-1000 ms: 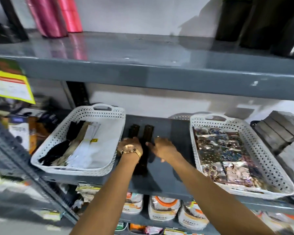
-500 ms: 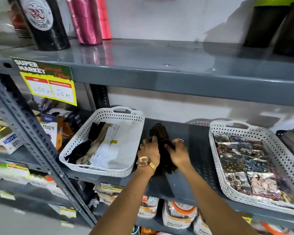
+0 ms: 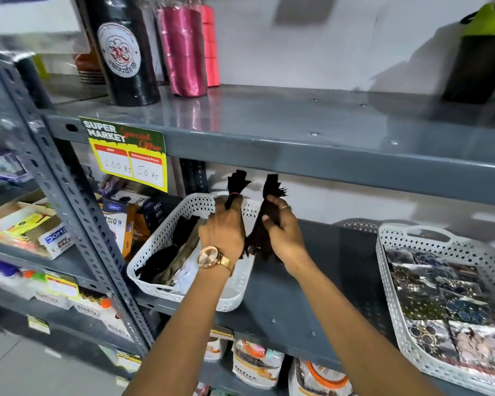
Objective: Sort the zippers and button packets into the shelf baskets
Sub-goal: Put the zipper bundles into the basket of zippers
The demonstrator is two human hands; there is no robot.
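Observation:
My left hand (image 3: 222, 231) grips one dark brown zipper bundle (image 3: 236, 182), held upright over the right end of the left white basket (image 3: 166, 232). Close beside it, my right hand (image 3: 282, 234) holds a second dark brown zipper bundle (image 3: 265, 221) above the grey shelf (image 3: 337, 275). The left basket holds black, tan and white zippers (image 3: 172, 264). At the right stands another white basket (image 3: 389, 252) filled with shiny button packets (image 3: 446, 307).
The upper shelf (image 3: 297, 132) hangs just above my hands, with a yellow price tag (image 3: 126, 154) on its edge. A slotted upright post (image 3: 77, 212) stands to the left. Boxes (image 3: 120, 221) sit behind the left basket; packets (image 3: 255, 364) fill the shelf below.
Both hands have lifted the two dark zipper bundles off the shelf and raised them upright, shifting left toward the left basket. The camera has moved left and closer.

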